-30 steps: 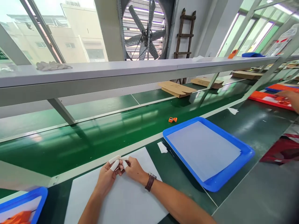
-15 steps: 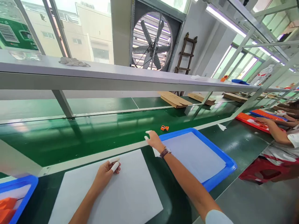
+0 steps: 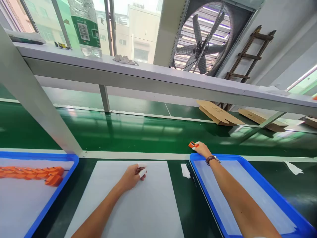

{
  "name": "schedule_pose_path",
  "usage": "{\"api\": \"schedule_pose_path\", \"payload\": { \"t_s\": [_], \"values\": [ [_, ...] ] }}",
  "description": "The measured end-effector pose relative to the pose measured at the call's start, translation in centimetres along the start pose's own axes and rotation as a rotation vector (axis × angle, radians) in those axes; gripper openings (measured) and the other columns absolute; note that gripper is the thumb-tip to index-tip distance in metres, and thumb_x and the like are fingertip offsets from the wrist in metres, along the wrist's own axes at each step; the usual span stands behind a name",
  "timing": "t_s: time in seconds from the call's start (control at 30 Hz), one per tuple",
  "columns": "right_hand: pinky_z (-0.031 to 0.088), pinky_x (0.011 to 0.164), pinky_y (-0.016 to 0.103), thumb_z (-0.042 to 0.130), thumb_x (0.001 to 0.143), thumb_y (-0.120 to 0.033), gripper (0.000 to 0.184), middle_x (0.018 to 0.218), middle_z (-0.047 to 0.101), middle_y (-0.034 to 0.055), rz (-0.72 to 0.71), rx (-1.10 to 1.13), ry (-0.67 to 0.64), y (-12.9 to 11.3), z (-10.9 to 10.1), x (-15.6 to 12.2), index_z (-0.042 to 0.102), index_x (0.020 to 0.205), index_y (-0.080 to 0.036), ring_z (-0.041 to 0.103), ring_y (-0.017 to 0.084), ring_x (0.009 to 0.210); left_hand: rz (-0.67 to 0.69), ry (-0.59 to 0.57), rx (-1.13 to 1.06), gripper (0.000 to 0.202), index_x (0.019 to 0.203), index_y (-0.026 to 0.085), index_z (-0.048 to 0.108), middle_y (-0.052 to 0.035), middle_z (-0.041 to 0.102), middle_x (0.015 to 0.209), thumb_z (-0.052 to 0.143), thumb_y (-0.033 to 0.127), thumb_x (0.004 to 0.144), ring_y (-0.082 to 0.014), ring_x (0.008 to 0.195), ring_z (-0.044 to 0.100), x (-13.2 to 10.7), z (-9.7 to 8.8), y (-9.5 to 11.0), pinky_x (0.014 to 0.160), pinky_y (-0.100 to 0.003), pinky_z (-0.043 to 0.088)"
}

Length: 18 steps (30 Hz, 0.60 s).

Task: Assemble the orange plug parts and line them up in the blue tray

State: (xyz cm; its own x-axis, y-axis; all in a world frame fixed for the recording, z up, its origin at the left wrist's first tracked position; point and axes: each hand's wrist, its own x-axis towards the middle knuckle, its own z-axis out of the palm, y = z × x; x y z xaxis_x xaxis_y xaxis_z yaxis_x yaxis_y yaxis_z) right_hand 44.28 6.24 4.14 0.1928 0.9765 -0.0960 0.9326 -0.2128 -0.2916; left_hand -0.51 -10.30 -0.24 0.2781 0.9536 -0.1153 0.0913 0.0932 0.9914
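Observation:
My right hand (image 3: 203, 150), reaching over the far edge of the blue tray (image 3: 257, 175), has its fingers closed on a small orange plastic part (image 3: 192, 144) on the green belt. White covers sit on its fingertips. A sheet of white paper lines that tray. My left hand (image 3: 135, 176) rests over a white sheet (image 3: 148, 208), its covered thumb and fingers curled together; whether anything is between them is hidden. In another blue tray (image 3: 74, 158) at the left lies a row of orange parts (image 3: 29, 172).
A white shelf (image 3: 158, 71) crosses above the belt (image 3: 148, 132), carrying a water bottle (image 3: 86, 29). A slanted post (image 3: 42, 96) stands at the left. Cardboard pieces (image 3: 218, 112) lie behind the belt. Paper scraps (image 3: 185, 170) lie beside the right tray.
My right hand has reached the orange part and closed on it. The view has swung left, bringing more of the left tray and the bottle into sight. My left hand keeps its curled pose.

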Motion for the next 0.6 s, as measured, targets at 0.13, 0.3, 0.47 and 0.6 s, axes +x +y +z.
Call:
{"api": "schedule_pose_path", "payload": {
  "t_s": [0.13,0.3,0.47,0.6],
  "values": [
    [0.056,0.079,0.037,0.063,0.095,-0.036,0.027,0.106,0.067,0.0061,-0.099,0.102,0.033,-3.2,0.1,-1.6,0.064,0.111,-0.014,0.066,0.019,0.089,-0.005,0.019,-0.001,0.042,0.113,0.017,0.067,-0.0075,0.072,0.09,0.066,0.048,0.085,-0.0186,0.074,0.067,0.0,0.1,-0.1,0.076,-0.035,0.056],
    [0.05,0.069,0.028,0.066,0.086,-0.036,0.033,0.094,0.072,0.0057,-0.396,0.293,0.002,-10.7,2.0,-7.7,0.067,0.112,-0.016,0.065,0.018,0.078,0.009,0.025,-0.011,0.052,0.123,0.014,0.062,-0.0099,0.072,0.095,0.067,0.049,0.085,-0.0192,0.078,0.069,-0.3,0.2,1.4,0.08,-0.037,0.057],
    [0.049,0.076,0.028,0.068,0.08,-0.021,0.03,0.098,0.072,0.0022,-0.728,0.464,-0.154,-17.6,4.8,-16.7,0.07,0.109,-0.024,0.064,0.017,0.083,0.055,-0.007,-0.084,0.059,0.142,0.021,0.05,-0.0153,0.067,0.124,0.059,0.049,0.091,-0.0233,0.096,0.071,-1.9,0.2,3.6,0.079,-0.039,0.059],
    [0.05,0.078,0.032,0.073,0.076,-0.02,0.045,0.102,0.07,0.0048,-0.813,0.597,-0.223,-20.3,6.2,-21.3,0.065,0.12,-0.024,0.063,0.019,0.085,0.119,-0.001,-0.013,0.043,0.124,0.018,0.065,-0.0136,0.072,0.115,0.067,0.034,0.084,-0.0264,0.1,0.071,-3.9,-0.1,3.6,0.082,-0.041,0.059]
  ]
}}
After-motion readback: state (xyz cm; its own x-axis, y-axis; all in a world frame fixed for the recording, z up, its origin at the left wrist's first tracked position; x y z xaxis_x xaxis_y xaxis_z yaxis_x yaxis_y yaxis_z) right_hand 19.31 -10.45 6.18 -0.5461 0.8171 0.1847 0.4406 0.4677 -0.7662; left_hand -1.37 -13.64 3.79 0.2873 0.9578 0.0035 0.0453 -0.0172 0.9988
